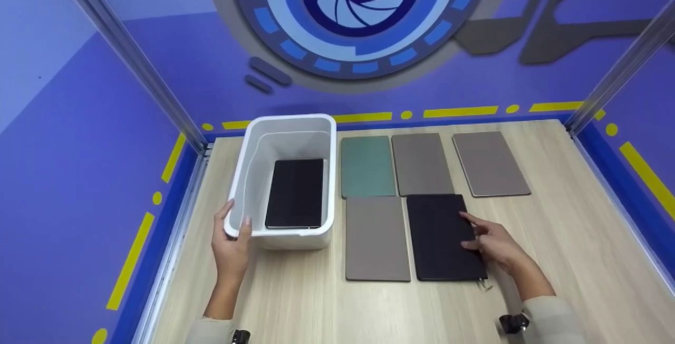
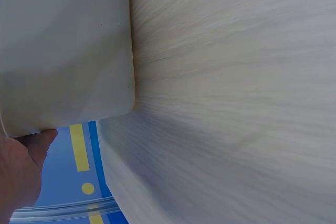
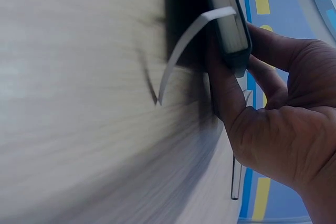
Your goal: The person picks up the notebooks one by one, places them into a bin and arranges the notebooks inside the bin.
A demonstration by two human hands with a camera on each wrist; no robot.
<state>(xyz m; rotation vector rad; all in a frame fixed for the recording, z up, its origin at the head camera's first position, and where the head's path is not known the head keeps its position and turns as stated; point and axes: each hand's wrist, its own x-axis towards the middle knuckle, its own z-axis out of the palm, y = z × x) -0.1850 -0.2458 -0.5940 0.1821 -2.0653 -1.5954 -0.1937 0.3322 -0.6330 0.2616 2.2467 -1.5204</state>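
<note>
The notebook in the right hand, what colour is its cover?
The notebook has a plain black cover, seen best in the head view.

Both hands forward, well apart, about level with each other. Left hand (image 1: 231, 246): fingers (image 1: 223, 210) pointing away from the body, thumb (image 1: 246, 229) on the inner side, a grip taken between the two. Left forearm (image 1: 221, 299) runs back almost straight behind it; pale sleeve (image 1: 208, 331) ends short of the wrist. Right hand (image 1: 495, 242): turned inward toward the left one, index finger (image 1: 471, 218) stretched ahead, thumb lower and nearer the body, pinching. In the right wrist view, thumb and fingers oppose each other. Right forearm (image 1: 531, 278) slants outward behind its hand, its wrist bare.
</note>
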